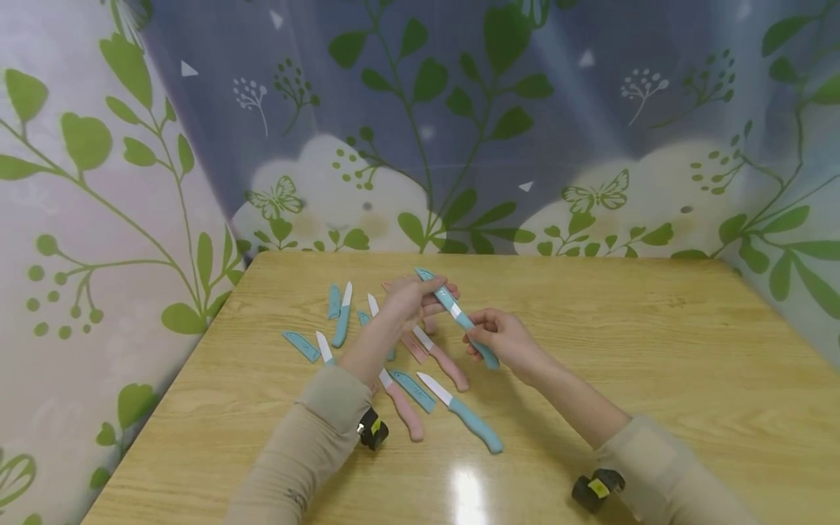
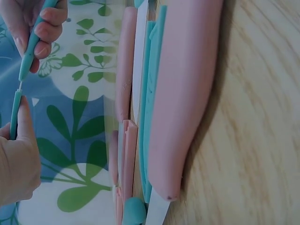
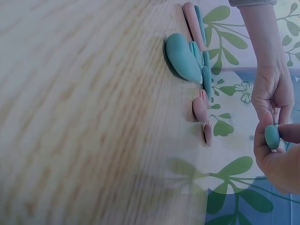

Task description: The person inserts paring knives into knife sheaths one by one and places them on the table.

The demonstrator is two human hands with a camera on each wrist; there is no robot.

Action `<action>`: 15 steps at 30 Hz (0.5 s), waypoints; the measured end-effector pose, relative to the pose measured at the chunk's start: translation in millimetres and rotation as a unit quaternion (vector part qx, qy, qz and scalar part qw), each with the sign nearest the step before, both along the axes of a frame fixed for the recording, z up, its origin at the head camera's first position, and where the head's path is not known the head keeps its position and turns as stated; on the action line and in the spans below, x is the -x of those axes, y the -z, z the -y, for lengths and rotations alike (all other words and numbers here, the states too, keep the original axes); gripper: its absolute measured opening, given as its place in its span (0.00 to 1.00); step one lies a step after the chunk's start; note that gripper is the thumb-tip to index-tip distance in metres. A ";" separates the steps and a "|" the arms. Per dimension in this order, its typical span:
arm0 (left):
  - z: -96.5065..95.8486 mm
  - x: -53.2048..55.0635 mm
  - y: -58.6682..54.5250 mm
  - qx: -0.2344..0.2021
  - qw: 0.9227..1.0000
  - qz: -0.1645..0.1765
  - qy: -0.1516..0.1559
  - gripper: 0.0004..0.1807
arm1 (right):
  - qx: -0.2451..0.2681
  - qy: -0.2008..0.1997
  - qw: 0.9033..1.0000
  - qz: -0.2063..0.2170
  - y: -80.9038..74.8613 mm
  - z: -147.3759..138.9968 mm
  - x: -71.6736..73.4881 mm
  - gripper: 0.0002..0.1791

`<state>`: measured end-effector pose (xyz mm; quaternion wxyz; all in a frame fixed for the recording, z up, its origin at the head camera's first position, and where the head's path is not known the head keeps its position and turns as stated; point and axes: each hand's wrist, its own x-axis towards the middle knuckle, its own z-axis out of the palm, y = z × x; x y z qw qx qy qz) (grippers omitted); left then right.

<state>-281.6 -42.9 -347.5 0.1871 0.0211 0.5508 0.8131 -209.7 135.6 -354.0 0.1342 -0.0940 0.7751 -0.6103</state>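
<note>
My left hand [image 1: 408,297] pinches a light-blue blade sheath [image 1: 448,298] above the table. My right hand [image 1: 510,341] grips the light-blue handle [image 1: 487,356] of a paring knife. The white blade [image 1: 456,311] points into the sheath, and a short stretch of it shows between sheath and handle. In the left wrist view the handle [image 2: 31,54] and the sheath [image 2: 16,115] stand almost in one line. The right wrist view shows the handle's end [image 3: 272,137] between the right fingers.
Below the hands lie several unsheathed knives, among them a blue one [image 1: 475,424] at the front and pink ones [image 1: 405,412]. Loose sheaths, blue [image 1: 413,391] and pink [image 1: 415,348], lie beside them on the wooden table [image 1: 643,328]. The left forearm covers part of the group.
</note>
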 end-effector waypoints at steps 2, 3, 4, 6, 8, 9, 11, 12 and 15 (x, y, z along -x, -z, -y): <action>-1.0 -0.5 0.2 -0.003 1.000 0.004 -0.001 0.17 | 0.001 0.002 1.000 0.000 0.2 -0.3 0.2 0.17; -1.5 -0.7 0.2 -0.004 1.000 0.005 -0.002 0.17 | 0.001 0.001 1.000 -0.002 0.6 -0.6 0.5 0.17; -2.0 -0.8 0.3 -0.003 1.000 0.006 -0.004 0.17 | 0.002 0.003 1.000 -0.001 0.8 -0.7 0.7 0.17; -3.2 -0.9 0.5 -0.001 1.000 0.006 -0.005 0.17 | 0.005 0.006 1.000 0.001 1.4 -0.9 1.1 0.17; -4.5 -1.2 0.6 0.001 1.000 0.007 -0.004 0.18 | 0.008 0.009 1.000 0.004 1.5 -0.9 1.1 0.17; -5.1 -1.5 0.7 0.002 1.000 0.007 -0.004 0.18 | 0.008 0.010 1.000 0.005 1.6 -0.9 1.1 0.17; -6.2 -2.3 0.8 0.003 1.000 0.008 -0.002 0.19 | 0.010 0.011 1.000 0.006 1.5 -0.8 0.9 0.16; -6.5 -2.8 0.8 0.004 1.000 0.008 -0.001 0.19 | 0.011 0.012 1.000 0.006 1.3 -0.9 0.8 0.16; -7.2 -4.0 0.6 0.003 1.000 0.007 -0.001 0.17 | 0.008 0.009 1.000 0.000 1.3 -1.1 0.9 0.16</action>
